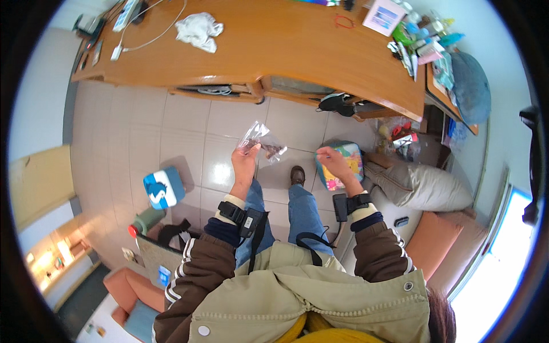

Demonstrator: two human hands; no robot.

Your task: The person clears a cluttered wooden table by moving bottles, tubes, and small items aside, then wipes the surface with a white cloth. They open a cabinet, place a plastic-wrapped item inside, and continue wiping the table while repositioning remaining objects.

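My left hand (244, 165) is closed on a clear plastic bag (258, 136), held out over the tiled floor. Small dark brown pieces (273, 150) lie in the bag's lower part; what they are is too small to make out. Off to the right, apart from the bag, my right hand (334, 163) has its fingers bent inward. Whether anything small sits between those fingertips cannot be made out. Below that hand stands a small stool (354, 160) with a colourful cartoon top, partly covered by the hand.
A wooden table (300, 55) spans the far side, bearing a crumpled white cloth (199, 31), a white cable (161, 36) and bottles (422, 32). A blue-and-white stool (165, 188) stands left. On the right, a sofa (381, 206) holds a grey cushion (429, 186).
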